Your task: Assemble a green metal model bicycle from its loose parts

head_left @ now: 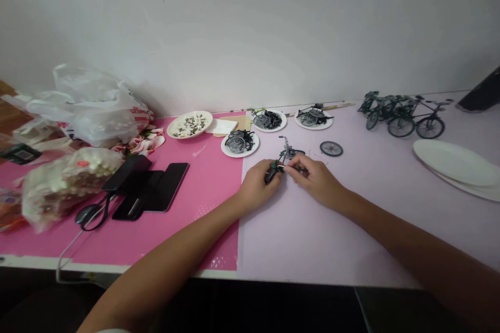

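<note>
A small model bicycle, dark with grey handlebars, is held just above the lilac part of the table. My left hand is closed around its near end, where a dark green piece shows. With fingertips pinched, my right hand holds a thin, light-coloured pin-like piece against the bicycle; its exact kind is too small to make out. A loose spoked wheel lies on the table just beyond my right hand. Part of the bicycle is hidden behind my fingers.
Plates of black bicycle parts stand toward the wall. Several assembled model bicycles are at the back right, near stacked white plates. On the left are a bowl of small pieces, phones and plastic bags.
</note>
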`<state>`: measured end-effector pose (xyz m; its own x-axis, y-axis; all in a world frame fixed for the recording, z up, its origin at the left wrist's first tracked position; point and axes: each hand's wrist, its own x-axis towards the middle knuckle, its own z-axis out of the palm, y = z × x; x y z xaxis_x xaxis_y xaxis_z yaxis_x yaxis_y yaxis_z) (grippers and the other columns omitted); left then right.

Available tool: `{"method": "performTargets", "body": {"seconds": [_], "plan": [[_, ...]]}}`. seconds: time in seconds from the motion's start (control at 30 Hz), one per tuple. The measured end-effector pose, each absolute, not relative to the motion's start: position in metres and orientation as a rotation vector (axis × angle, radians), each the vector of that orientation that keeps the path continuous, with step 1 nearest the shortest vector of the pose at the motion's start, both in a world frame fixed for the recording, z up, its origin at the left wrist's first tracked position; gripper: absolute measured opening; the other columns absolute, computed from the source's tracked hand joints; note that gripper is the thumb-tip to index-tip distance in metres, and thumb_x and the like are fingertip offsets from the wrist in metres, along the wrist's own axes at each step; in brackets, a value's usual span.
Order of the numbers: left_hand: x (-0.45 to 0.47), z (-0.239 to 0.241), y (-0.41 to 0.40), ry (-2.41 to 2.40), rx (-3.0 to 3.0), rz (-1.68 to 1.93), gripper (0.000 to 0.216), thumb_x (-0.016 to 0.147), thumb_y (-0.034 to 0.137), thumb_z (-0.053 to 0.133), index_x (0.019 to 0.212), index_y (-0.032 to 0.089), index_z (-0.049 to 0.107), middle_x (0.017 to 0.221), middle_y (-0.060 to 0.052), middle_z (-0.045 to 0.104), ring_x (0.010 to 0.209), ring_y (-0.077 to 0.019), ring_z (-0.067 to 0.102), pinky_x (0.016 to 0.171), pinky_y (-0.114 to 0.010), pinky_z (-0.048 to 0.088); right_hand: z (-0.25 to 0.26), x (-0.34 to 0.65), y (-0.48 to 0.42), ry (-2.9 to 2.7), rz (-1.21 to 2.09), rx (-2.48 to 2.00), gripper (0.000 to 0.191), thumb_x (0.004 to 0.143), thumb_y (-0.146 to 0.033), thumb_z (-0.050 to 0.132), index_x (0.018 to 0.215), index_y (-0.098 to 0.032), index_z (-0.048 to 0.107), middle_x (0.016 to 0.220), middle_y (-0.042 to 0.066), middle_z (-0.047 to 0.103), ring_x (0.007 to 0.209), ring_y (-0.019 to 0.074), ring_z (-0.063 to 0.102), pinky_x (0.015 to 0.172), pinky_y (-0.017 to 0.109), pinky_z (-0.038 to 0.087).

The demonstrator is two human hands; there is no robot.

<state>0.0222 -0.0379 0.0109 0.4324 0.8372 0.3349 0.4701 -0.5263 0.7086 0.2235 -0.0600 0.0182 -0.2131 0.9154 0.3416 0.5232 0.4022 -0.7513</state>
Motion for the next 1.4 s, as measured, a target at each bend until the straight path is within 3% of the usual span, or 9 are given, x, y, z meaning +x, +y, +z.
{"method": "performTargets", "body": {"seconds": [0.27, 0.47, 0.9, 1.2, 1.4], "plan": [[0.0225, 0.0121, -0.0385, 1.090, 2.162, 0.931, 0.024, 0.093, 0.022, 0.059, 0.114, 0.018, 0.069, 0.102, -0.008, 0.075, 0.089, -0.0207, 0.068, 0.088, -0.034, 0.054, 0.0189, 0.2225, -0.0635, -1.852, 0.718, -1.220, 0.011, 0.099, -0.036, 0.056, 0.097, -0.025, 0.053, 0.083, 0.000, 0.069, 0.072, 0.0178, 0.062, 0.067, 0.031, 0.046], [0.0227, 0.0128, -0.0389, 1.123, 2.140, 0.914, 0.021, 0.094, 0.023, 0.058, 0.111, 0.017, 0.069, 0.096, -0.007, 0.074, 0.088, -0.0205, 0.068, 0.085, -0.033, 0.054, 0.0174, 0.2225, -0.0621, -1.853, 0.729, -1.229, 0.015, 0.098, -0.039, 0.056, 0.096, -0.024, 0.053, 0.087, 0.003, 0.069, 0.075, 0.0191, 0.064, 0.070, 0.033, 0.048], [0.0227, 0.0145, -0.0394, 1.135, 2.122, 0.895, 0.021, 0.094, 0.024, 0.057, 0.111, 0.016, 0.068, 0.096, -0.007, 0.074, 0.087, -0.0207, 0.067, 0.085, -0.034, 0.054, 0.0173, 0.2255, -0.0625, -1.879, 0.763, -1.256, 0.023, 0.104, -0.045, 0.051, 0.095, -0.024, 0.053, 0.071, -0.002, 0.064, 0.063, 0.0167, 0.059, 0.062, 0.031, 0.046], [0.0229, 0.0133, -0.0393, 1.137, 2.132, 0.896, 0.021, 0.093, 0.023, 0.058, 0.111, 0.017, 0.069, 0.094, -0.007, 0.073, 0.087, -0.0203, 0.067, 0.086, -0.033, 0.054, 0.0157, 0.2275, -0.0586, -1.868, 0.735, -1.224, 0.027, 0.101, -0.047, 0.056, 0.089, -0.023, 0.059, 0.066, -0.002, 0.062, 0.059, 0.0152, 0.057, 0.059, 0.029, 0.045], [0.0230, 0.0157, -0.0404, 1.129, 2.157, 0.885, 0.022, 0.096, 0.025, 0.057, 0.112, 0.018, 0.070, 0.095, -0.007, 0.073, 0.088, -0.0206, 0.067, 0.087, -0.034, 0.054, 0.0124, 0.2276, -0.0570, -1.758, 0.652, -1.149, 0.034, 0.092, -0.057, 0.070, 0.092, -0.023, 0.072, 0.077, 0.003, 0.073, 0.056, 0.0170, 0.062, 0.058, 0.033, 0.051]]}}
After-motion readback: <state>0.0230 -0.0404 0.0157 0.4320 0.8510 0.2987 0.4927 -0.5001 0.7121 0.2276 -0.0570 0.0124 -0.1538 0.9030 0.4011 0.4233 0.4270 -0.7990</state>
